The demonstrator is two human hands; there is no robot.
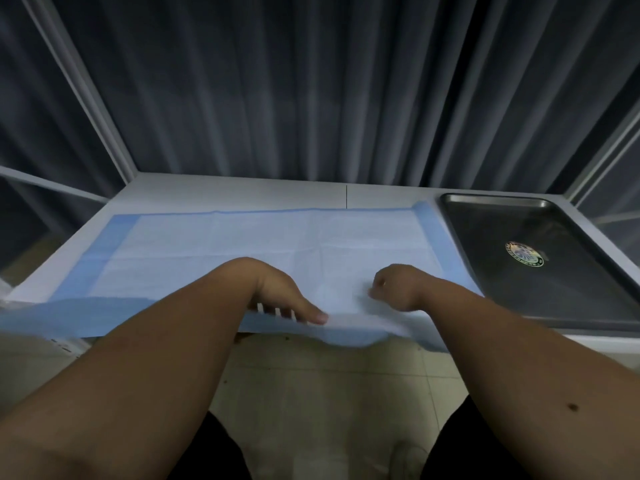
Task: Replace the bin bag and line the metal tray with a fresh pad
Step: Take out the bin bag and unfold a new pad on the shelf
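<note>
Head view. A blue-bordered pad (263, 251) lies spread flat on the white table (242, 192), covering most of its surface; its near edge overhangs the table's front edge and sags slightly between the two forearms.

The left hand (280, 292) rests on the pad's near edge, just left of centre. Its thumb lies straight on top of the pad, pointing right; the fingers are curled over the edge, their tips showing pale beneath. The grip reads as a pinch of the pad's near edge between thumb and fingers.

The right hand (398, 287) sits on the pad close to the left hand, the two apart. Its fingers are bent inward toward the palm with the tips down on the pad surface. Whether they clasp a fold of the pad or merely press on it cannot be told.

The metal tray (460, 216) stands on the table at the right, just beside the pad's right border. It is unlined, and a round sticker (524, 253) shows on its floor.

Behind the table hangs a dark pleated curtain (311, 91). Tiled floor (329, 393) shows below the table edge.
</note>
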